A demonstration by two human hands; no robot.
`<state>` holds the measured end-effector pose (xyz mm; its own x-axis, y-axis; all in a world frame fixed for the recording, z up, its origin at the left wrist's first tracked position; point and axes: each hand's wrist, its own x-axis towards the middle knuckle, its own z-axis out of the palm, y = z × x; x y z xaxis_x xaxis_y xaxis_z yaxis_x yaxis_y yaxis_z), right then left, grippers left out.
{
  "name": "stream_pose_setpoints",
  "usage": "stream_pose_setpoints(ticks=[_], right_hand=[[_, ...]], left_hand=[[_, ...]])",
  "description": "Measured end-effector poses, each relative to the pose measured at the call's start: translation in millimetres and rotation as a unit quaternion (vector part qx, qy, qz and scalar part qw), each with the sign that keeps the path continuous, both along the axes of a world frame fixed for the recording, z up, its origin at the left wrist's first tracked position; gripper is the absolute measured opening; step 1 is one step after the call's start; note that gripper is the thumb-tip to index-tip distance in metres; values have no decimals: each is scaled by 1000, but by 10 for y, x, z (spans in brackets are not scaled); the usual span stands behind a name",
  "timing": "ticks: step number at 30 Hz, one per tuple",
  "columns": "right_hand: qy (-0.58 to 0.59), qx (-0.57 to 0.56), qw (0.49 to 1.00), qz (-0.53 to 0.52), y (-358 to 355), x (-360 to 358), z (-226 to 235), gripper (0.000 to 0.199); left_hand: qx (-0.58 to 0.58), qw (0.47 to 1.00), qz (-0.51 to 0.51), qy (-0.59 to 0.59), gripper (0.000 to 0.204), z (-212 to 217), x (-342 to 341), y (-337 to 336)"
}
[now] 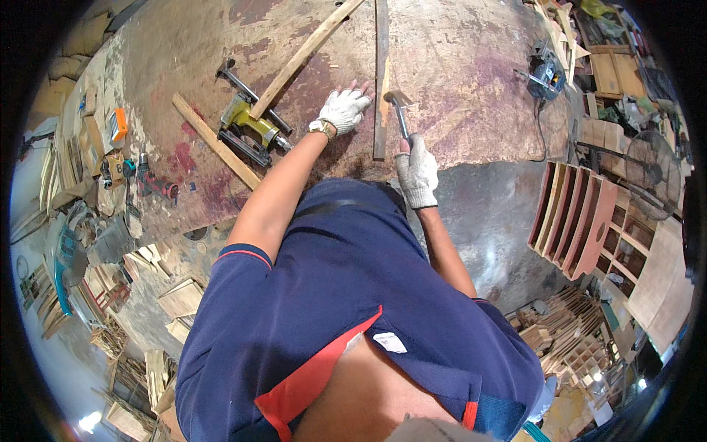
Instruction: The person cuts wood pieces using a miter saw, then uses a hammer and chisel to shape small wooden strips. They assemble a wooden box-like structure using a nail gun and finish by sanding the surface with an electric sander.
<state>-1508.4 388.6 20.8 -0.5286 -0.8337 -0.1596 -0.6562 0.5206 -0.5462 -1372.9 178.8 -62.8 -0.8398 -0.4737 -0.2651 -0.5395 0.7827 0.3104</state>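
Observation:
A white knit glove covers each hand. My left hand (345, 110) lies on the worn wooden table with its fingers stretched out toward a long dark wood strip (380, 59). A small pale sliver of wood (385, 85) lies along that strip. In my right hand (418, 177), near the table's front edge, is a hammer (401, 114), gripped by its handle. The hammer's head is just right of the strip. Left of my left hand sits a yellow-green nail gun (243, 118) with a long light wood strip (305, 55) touching it.
Another wood strip (213, 140) and a dark-handled tool (250, 92) lie by the nail gun. A corded power tool (545, 77) stands at far right, a red drill (158, 184) and an orange box (118, 125) at left. A slatted wooden piece (571, 217) stands off the table's right.

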Motion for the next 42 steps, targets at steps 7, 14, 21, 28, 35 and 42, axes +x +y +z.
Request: stream_pose_setpoints(ticks=[7,14,21,28,35,42], right_hand=[[-28,111,992,52,322,-159,-182,30],[-78,71,992,-66,500,-138,-65,36],[-94,-67,990,-82,-8,-295,256,30],[-81,-116,990,-24,-967,-591,361,27],[-21,-286,958,8,-2131,-740,543,24],[15,-16,994,106,-2232,-989,-160,31]], left_hand=[[20,999,28,33,59,-16,17,0],[-1,994,67,84,57,62,-341,190],[-68,988,47,132,77,-51,-355,549],[-50,997,5,57,80,39,21,693],[-12,996,18,82,81,128,43,665],[-6,999,3,34,80,100,52,669]])
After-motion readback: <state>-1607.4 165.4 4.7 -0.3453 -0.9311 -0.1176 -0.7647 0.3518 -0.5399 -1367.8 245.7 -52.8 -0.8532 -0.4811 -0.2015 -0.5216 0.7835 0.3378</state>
